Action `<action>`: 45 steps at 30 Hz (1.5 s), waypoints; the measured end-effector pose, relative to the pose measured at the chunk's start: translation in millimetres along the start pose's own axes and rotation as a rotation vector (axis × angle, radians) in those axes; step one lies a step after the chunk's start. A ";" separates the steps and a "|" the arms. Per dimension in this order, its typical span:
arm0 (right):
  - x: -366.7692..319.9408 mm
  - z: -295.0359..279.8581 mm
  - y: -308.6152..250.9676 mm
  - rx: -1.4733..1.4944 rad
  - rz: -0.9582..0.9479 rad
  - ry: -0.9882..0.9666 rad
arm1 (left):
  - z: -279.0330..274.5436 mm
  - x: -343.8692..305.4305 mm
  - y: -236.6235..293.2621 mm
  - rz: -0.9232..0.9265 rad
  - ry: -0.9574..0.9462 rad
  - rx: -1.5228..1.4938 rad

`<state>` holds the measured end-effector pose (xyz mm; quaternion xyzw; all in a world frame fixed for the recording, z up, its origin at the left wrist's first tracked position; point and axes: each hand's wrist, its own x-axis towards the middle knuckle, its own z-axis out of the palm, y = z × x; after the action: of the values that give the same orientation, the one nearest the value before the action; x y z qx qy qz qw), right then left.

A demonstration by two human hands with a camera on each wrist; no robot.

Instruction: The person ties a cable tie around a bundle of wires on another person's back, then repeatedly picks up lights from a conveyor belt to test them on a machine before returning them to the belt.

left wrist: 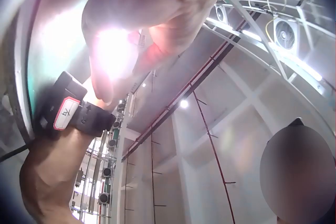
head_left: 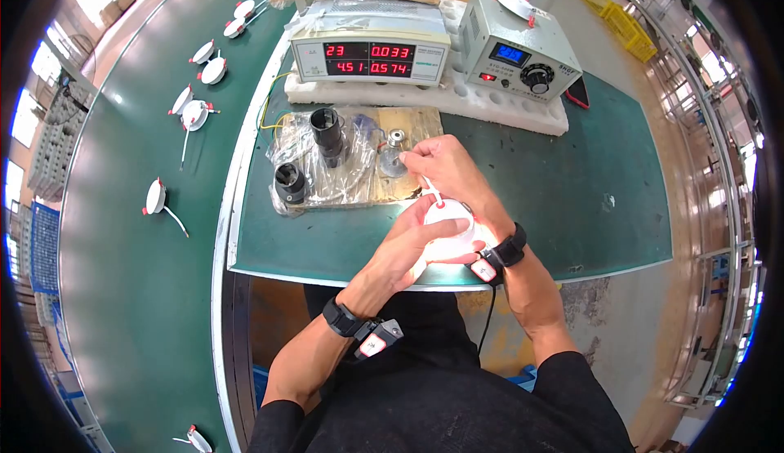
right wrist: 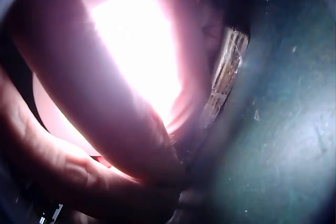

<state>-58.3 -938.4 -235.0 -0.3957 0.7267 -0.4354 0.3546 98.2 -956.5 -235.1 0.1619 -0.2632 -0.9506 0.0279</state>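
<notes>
A round white LED downlight [head_left: 446, 249] glows in my left hand [head_left: 402, 247], which grips it by the rim with the thumb across it. The lit face is a bright glare in the left wrist view. From its red-ended connection a short white cable [head_left: 434, 194] runs up to my right hand [head_left: 454, 177]. The right fingers pinch the cable's end close to a round metal contact [head_left: 392, 161] on the board [head_left: 416, 123]; the tip is hidden by the fingers. In the right wrist view, fingers [right wrist: 100, 92] cross the glowing lamp [right wrist: 139, 35].
Two black sockets [head_left: 328, 136] stand on the plastic-wrapped board. Behind are a power meter [head_left: 371, 59] with red digits and a grey power supply [head_left: 523, 53] on white foam [head_left: 506, 111], another downlight on top. Several downlights lie on the green left-hand bench [head_left: 122, 208].
</notes>
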 end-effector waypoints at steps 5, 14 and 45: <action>1.4 0.2 3.1 0.026 -0.004 -0.001 | -5.9 4.4 -3.7 -0.003 -0.014 0.029; -2.9 0.8 -2.8 -0.004 0.014 0.006 | -6.1 5.2 -5.2 -0.006 0.017 0.026; -0.9 0.4 1.7 -0.063 -0.061 0.039 | -11.2 4.5 -6.5 0.015 -0.007 -0.038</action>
<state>-58.1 -937.2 -236.6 -0.4199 0.7346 -0.4305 0.3141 97.8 -957.0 -248.8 0.1562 -0.2466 -0.9557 0.0373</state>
